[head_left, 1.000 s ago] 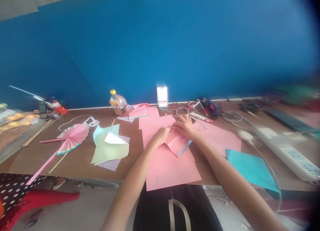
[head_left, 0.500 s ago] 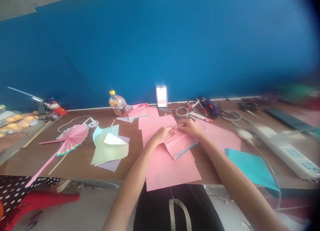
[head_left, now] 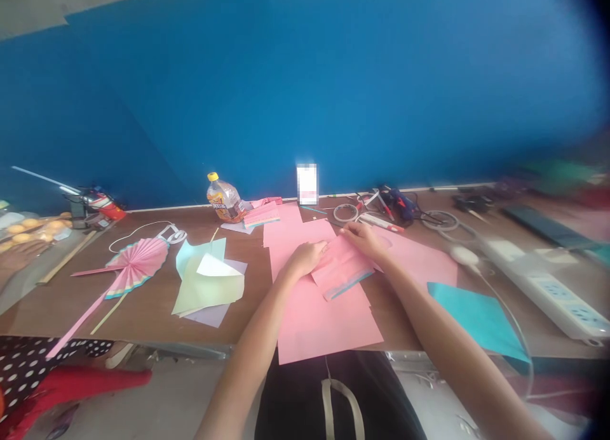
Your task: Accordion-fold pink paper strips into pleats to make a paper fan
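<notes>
Where folded pink paper (head_left: 340, 272) lies on the worktop (head_left: 157, 300), left hand (head_left: 305, 258) pressing it, grip apart, right hand (head_left: 365, 240) touching it, grip unclear.

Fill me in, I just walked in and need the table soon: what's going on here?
A person at the brown table has both hands on a pleated pink paper with a blue edge, left hand at its left end, right hand at its far edge. It lies on larger pink sheets. A paper fan lies to the left, a teal sheet to the right.
</notes>
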Available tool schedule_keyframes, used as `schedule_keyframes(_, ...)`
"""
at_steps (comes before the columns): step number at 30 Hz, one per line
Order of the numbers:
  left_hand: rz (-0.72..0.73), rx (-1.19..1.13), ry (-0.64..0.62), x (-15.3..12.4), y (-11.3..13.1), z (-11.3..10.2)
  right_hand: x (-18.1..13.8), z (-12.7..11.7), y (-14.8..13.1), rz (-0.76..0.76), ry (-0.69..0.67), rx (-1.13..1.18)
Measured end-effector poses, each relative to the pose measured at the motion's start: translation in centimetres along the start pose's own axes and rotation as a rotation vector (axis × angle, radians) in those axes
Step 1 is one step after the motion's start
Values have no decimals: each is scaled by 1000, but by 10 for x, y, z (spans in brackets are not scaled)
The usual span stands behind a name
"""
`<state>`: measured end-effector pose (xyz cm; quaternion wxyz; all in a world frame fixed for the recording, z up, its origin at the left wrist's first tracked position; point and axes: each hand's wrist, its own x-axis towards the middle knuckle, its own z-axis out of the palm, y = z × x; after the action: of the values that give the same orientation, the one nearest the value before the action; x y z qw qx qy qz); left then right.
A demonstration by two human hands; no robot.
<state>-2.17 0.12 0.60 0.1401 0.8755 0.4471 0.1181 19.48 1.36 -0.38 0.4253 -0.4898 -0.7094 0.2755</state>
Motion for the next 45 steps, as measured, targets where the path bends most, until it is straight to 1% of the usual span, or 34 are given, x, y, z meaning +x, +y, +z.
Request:
schedule_keyframes(5, 19, 128, 39, -1, 6, -3, -3, 9, -5, -36, 13, 18)
schedule_keyframes(8, -26, 168, 28, 0, 9, -2, -4, 10, -10, -52, -2, 83)
schedule_keyframes(10, -41, 151, 37, 0, 9, -2, -4, 10, -11, -65, -34, 119)
schedule_keyframes(13, -28, 90, 83, 0, 5, 0, -3, 10, -11, -76, -74, 127)
schedule_keyframes(17, -71, 87, 127, 0, 3, 2, -2, 12, -8, -57, -58, 72)
schedule_keyframes(21, -92, 72, 111, 0, 7, 2, -2, 13, -8, -69, -38, 0)
schedule_keyframes(25, -99, 43, 107, 1, 9, 3, -2, 13, -8, -81, -28, -9)
schedule_keyframes(31, -101, 76, 106, 3, 5, 6, -3, 16, -8, -108, -61, -75)
schedule_keyframes(38, -120, 20, 86, 3, 2, 4, -3, 21, -9, -136, -97, -12)
schedule_keyframes(41, -87, -22, 86, 3, 2, 3, -3, 18, -10, -115, -82, -15)
schedule_keyframes(45, -73, -120, 87, 1, 2, 1, -1, 10, -5, -50, 6, 29)
